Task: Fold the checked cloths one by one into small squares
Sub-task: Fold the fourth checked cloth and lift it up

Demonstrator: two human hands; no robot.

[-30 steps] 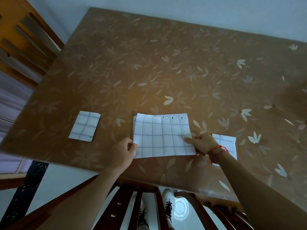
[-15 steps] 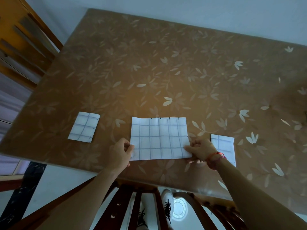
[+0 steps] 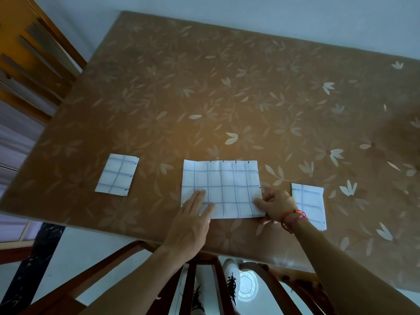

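White checked cloth lies flat near the counter front edge, thin, limp and likely slippery. The left hand presses it, fingers spread flat; the right hand pinches its right edge, the sensible grip point.

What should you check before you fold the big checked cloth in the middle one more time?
1. Middle cloth lies flat on the table: ok.
2. Left hand presses flat on its near left part: ok.
3. Right hand has the near right corner pinched: looks ok, though the fingers partly hide it.
4. Layers line up at the edges: cannot tell.
5. Room to fold: ok; the small cloth on the left lies well apart, the small cloth on the right close by the right hand.
6. Cloth clear of the table's near edge: ok.
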